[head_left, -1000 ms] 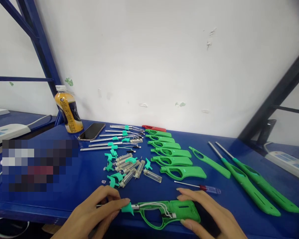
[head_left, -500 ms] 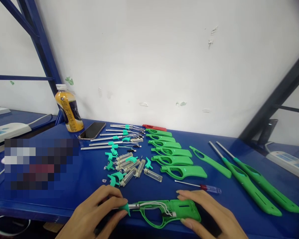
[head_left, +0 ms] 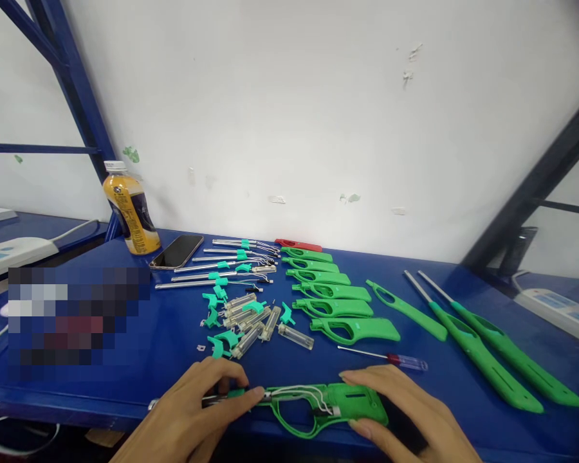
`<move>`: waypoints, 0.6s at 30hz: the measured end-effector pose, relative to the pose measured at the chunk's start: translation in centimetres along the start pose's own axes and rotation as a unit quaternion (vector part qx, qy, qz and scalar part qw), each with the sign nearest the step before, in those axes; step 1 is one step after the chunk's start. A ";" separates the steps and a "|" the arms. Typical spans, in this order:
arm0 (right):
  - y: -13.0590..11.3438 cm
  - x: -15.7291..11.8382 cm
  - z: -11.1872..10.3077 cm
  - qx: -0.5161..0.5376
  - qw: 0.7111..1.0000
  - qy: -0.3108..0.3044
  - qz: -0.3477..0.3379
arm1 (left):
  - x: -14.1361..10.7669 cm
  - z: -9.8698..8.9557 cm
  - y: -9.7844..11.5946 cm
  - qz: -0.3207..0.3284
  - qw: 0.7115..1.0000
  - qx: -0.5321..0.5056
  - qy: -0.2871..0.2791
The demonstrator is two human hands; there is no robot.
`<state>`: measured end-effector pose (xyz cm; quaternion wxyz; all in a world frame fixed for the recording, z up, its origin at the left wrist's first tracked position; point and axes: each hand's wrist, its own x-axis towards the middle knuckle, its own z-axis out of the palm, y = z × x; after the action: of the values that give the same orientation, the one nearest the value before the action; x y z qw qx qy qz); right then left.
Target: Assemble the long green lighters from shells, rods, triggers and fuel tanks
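A green lighter half-shell (head_left: 357, 402) lies inner side up at the table's front edge, with white wires (head_left: 296, 390) and a small black igniter piece (head_left: 330, 411) inside it. My right hand (head_left: 410, 411) grips the handle end between thumb and fingers. At the other end, my left hand (head_left: 207, 402) pinches the metal lighter tube (head_left: 266, 397) where it enters the shell. A teal collar (head_left: 235, 393) on the tube is partly covered by the left fingers. The tube's tip (head_left: 153, 404) pokes out left of that hand.
Beyond the hands lie clear fuel tanks (head_left: 295, 337), teal triggers (head_left: 217, 347), wired tubes (head_left: 192, 284) and green shells (head_left: 367, 330). A screwdriver (head_left: 408, 362) and two long lighters (head_left: 492, 366) are rightward. A phone (head_left: 177, 251) and bottle (head_left: 131, 215) stand at the back left.
The teal collar has slid left along the tube, away from the shell. My left thumb and fingers now press nearer the shell's neck. My right hand keeps its hold.
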<state>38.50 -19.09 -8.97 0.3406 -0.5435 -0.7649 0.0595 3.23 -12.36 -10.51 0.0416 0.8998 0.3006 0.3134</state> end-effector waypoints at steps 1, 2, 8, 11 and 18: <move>0.0 0.1 0.0 -0.001 1.000 0.002 -0.007 | -0.1 0.1 0.0 -0.003 1.000 -0.001 0.006; 0.0 0.1 0.0 -0.001 1.000 0.005 -0.014 | -0.1 0.2 0.1 -0.003 1.000 -0.003 0.013; -0.1 0.5 0.1 0.005 0.999 0.012 -0.051 | 0.3 0.2 0.2 0.028 0.999 -0.004 0.027; 0.0 0.5 0.1 -0.022 0.997 0.021 -0.075 | 0.7 0.0 0.2 0.030 0.999 0.021 0.017; 0.1 0.7 0.6 -0.108 0.980 0.083 -0.147 | 2.2 0.2 0.9 0.033 0.996 0.083 0.000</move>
<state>38.09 -18.29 -9.15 0.3466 -0.4617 -0.8077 -0.1197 5.19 -11.87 -9.27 -0.0437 0.9096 0.2958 0.2884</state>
